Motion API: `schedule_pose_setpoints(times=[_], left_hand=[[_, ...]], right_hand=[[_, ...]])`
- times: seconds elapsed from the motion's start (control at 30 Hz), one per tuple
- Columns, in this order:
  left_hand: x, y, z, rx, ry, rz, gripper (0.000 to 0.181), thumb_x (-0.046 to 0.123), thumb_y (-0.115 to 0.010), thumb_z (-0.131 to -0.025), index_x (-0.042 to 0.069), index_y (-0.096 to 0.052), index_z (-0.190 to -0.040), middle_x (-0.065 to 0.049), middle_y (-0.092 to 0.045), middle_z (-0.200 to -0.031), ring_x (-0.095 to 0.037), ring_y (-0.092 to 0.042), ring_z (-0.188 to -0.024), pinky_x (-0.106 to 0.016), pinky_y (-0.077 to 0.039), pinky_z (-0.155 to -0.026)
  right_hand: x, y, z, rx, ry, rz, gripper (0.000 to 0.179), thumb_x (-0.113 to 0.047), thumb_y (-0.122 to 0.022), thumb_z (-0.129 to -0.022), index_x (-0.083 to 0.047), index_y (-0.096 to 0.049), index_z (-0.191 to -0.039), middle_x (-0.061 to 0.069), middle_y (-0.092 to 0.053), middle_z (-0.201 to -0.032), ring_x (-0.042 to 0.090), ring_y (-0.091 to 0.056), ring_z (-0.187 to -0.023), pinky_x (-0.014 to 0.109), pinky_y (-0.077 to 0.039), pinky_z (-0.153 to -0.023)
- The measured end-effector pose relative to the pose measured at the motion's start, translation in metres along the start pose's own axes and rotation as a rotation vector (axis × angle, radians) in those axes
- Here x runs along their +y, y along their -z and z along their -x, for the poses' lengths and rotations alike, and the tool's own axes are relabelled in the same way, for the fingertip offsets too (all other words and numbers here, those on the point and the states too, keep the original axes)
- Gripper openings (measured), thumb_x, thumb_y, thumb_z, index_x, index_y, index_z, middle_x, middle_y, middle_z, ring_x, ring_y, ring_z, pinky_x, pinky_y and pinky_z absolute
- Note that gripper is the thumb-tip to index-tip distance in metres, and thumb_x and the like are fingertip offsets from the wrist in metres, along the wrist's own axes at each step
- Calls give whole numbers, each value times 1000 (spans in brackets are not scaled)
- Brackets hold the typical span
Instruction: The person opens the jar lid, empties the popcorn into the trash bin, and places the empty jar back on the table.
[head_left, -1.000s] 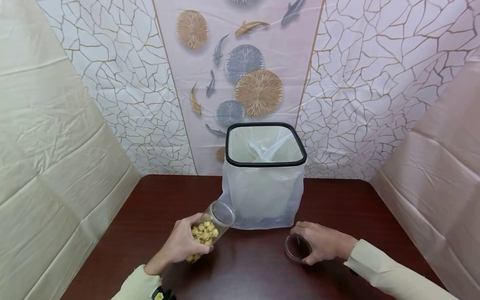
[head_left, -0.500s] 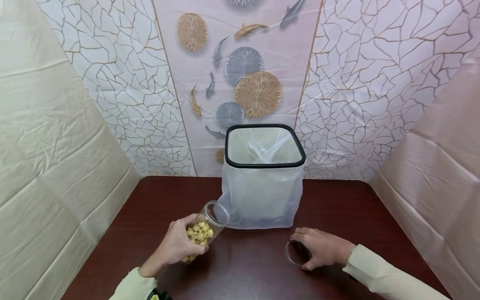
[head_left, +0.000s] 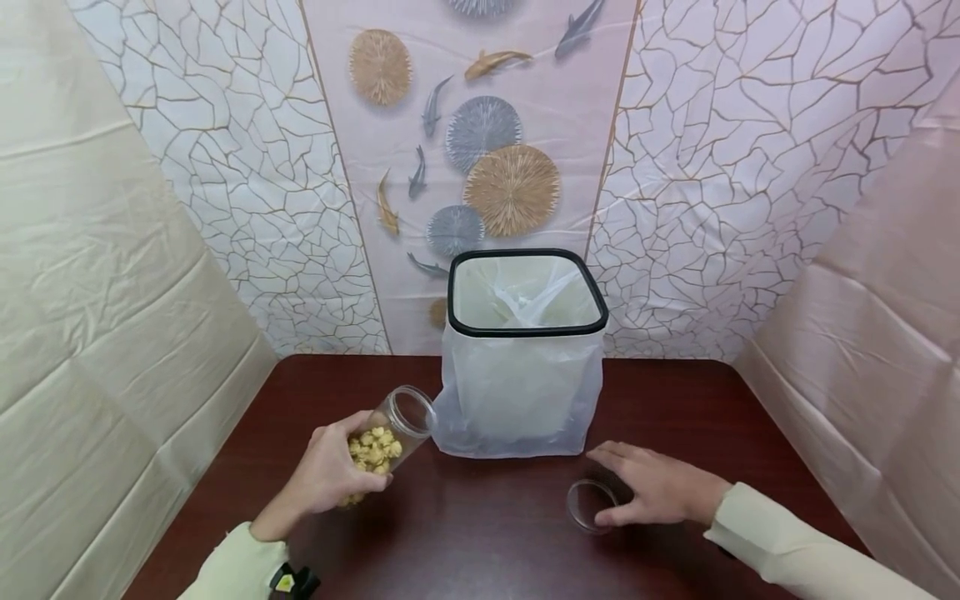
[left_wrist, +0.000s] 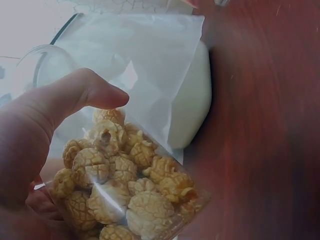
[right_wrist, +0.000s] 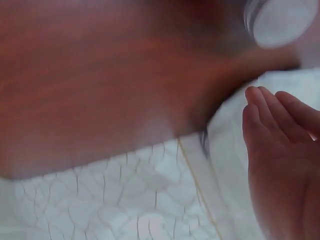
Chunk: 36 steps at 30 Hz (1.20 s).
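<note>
My left hand (head_left: 326, 467) grips a clear jar (head_left: 411, 412) that has no lid on and leans with its mouth up and to the right. Yellow caramel popcorn (left_wrist: 120, 175) fills its lower part, and in the left wrist view my thumb lies across the jar's side. A round clear lid (head_left: 591, 505) rests on the table by my right hand (head_left: 660, 487). The fingers of that hand are extended, and the thumb is at the lid's right edge; whether it touches, I cannot tell. In the right wrist view the lid (right_wrist: 282, 22) appears apart from the fingertips.
A white bin (head_left: 517, 392) with a black rim and a translucent liner bag stands at the table's middle back. The dark red-brown table (head_left: 480, 533) ends at a patterned backdrop (head_left: 247, 167), with beige cloth walls (head_left: 112, 333) on both sides.
My left hand has carried the jar left and slightly up, away from the bin. My right hand has let go of the lid, its fingers straightening and shifting a little to the right.
</note>
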<state>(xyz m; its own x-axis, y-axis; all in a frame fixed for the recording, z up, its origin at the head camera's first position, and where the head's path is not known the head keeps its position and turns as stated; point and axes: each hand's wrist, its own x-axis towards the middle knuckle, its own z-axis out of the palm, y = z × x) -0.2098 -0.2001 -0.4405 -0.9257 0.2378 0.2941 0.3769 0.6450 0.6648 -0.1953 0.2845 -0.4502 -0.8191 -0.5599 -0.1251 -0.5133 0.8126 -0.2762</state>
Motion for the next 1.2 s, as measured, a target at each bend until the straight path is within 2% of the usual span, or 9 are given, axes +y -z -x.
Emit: schedule_pose_setpoints(times=[0.17,0.33,0.57,0.7,0.9,1.2], left_hand=[[-2,19,-11,20,-19,-71,68,21,-97,-61,16,-71,-124,-4,-76,-107,-13,-64,-81,-24,-55,-67],[2,38,-26,37,-36,-146,69,20,-95,-62,15,-70,-126,-6,-77,-107,-15,-65,-82,-27,-55,-68],[25,64,-58,86,-97,-277,70,26,-92,-61,15,-71,-127,-7,-77,-99,-19,-65,-80,-32,-52,-69],[44,79,-78,86,-131,-308,68,26,-91,-62,13,-71,-125,-8,-75,-94,-20,-65,-78,-33,-52,-68],[65,92,-105,89,-197,-353,64,25,-91,-61,8,-71,-120,-8,-75,-91,-22,-63,-76,-35,-50,-68],[89,100,-138,63,-245,-452,64,22,-89,-59,6,-68,-117,-9,-71,-88,-25,-62,-75,-38,-50,-67]], right_hand=[[3,32,4,88,-27,65,99,-75,-62,-91,-1,-47,-155,25,-50,-157,46,-51,-143,64,-45,-113],[8,75,7,160,-80,117,99,-73,-57,-96,1,-37,-161,28,-42,-163,51,-45,-147,67,-40,-116],[13,156,-1,258,-175,118,94,-63,-51,-104,-2,-20,-167,31,-26,-170,56,-29,-153,73,-27,-121],[8,187,-13,278,-182,149,93,-63,-51,-104,-6,-17,-169,29,-22,-172,54,-27,-154,74,-27,-120],[-6,203,-36,262,-148,165,93,-67,-48,-103,-11,-15,-170,19,-17,-176,45,-22,-161,66,-24,-127],[-12,200,-65,249,-137,179,93,-70,-42,-104,-9,-16,-170,18,-15,-177,44,-19,-162,65,-23,-127]])
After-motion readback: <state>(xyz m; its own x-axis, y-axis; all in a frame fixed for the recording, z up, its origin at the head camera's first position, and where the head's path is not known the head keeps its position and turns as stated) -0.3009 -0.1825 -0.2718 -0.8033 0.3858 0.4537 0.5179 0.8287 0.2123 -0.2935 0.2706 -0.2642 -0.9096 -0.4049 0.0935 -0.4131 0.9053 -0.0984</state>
